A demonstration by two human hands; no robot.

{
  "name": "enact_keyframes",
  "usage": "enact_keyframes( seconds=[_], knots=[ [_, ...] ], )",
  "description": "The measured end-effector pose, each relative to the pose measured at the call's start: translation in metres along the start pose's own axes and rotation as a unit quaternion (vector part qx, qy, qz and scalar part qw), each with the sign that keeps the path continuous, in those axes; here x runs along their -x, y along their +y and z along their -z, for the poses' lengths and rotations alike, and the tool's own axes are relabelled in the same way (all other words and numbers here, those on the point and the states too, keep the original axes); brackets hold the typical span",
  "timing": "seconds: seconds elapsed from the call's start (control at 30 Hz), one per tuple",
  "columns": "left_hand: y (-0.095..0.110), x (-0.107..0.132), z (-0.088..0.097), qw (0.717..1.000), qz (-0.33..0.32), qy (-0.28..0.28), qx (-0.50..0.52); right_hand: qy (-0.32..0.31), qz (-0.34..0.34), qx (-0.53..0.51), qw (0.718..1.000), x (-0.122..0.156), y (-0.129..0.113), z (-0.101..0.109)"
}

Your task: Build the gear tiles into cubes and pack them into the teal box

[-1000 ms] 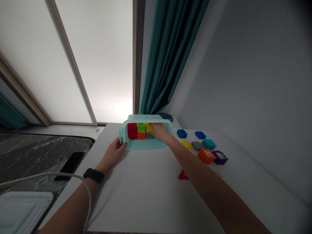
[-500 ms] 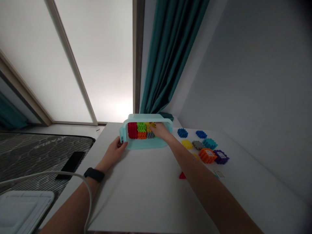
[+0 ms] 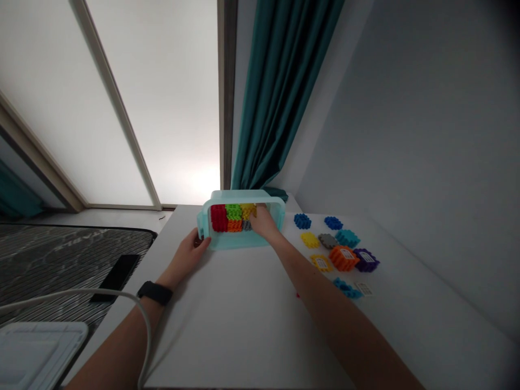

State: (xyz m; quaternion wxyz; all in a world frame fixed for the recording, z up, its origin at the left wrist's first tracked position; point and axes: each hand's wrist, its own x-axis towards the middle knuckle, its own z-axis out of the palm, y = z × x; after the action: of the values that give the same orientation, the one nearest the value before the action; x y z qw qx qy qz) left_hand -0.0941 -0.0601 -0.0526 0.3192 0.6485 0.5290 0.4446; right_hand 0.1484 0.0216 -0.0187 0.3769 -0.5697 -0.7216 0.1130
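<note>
A pale turquoise plastic bin [image 3: 239, 242] is tilted toward me on the white table. My left hand [image 3: 192, 249] is closed around its left end, thumb on the near side. Inside, stacks of toothed plastic blocks stand side by side: red blocks [image 3: 219, 218], green blocks [image 3: 234, 212], orange blocks [image 3: 234, 225], yellow blocks [image 3: 247, 210] and grey blocks [image 3: 246, 225]. My right hand [image 3: 263, 221] reaches into the bin's right part, fingers bent against the yellow blocks. Its fingertips are mostly hidden, and what they hold cannot be made out.
Loose blocks lie to the right on the table [image 3: 244, 325], among them an orange block [image 3: 343, 258], a purple block [image 3: 366, 260] and a blue block [image 3: 303, 221]. A white cable [image 3: 101, 291] crosses my left forearm. A dark phone [image 3: 116, 278] and pale lid [image 3: 40, 352] are left.
My right hand has turned and shifted slightly inside the bin, covering more of the grey blocks. The right forearm moved left, uncovering a yellow and a blue block. My left hand keeps its hold.
</note>
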Motion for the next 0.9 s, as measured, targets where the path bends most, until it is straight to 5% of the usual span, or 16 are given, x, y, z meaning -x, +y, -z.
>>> enact_keyframes(
  seconds=[0.27,0.43,0.6,0.67,0.8,0.9],
  knots=[
    [-0.001,0.000,-0.001,1.000,0.002,0.009,-0.010,0.024,0.084,-0.082,0.993,0.046,-0.004,0.000],
    [0.004,0.002,0.001,0.999,-0.002,-0.001,-0.034,-0.014,0.101,-0.058,0.993,0.091,-0.002,0.038],
    [0.025,0.015,0.005,0.970,-0.120,0.178,-0.111,-0.028,0.098,-0.015,0.995,0.122,0.018,0.092],
    [0.037,0.022,0.000,0.949,-0.187,0.198,-0.159,-0.017,0.094,0.007,0.995,0.131,0.031,0.109],
    [0.063,0.029,-0.036,0.940,-0.299,0.038,-0.162,0.046,0.085,0.051,0.994,0.138,0.064,0.135],
    [0.079,0.024,-0.083,0.938,-0.300,-0.090,-0.151,0.100,0.071,0.090,0.988,0.137,0.088,0.150]
  ],
)
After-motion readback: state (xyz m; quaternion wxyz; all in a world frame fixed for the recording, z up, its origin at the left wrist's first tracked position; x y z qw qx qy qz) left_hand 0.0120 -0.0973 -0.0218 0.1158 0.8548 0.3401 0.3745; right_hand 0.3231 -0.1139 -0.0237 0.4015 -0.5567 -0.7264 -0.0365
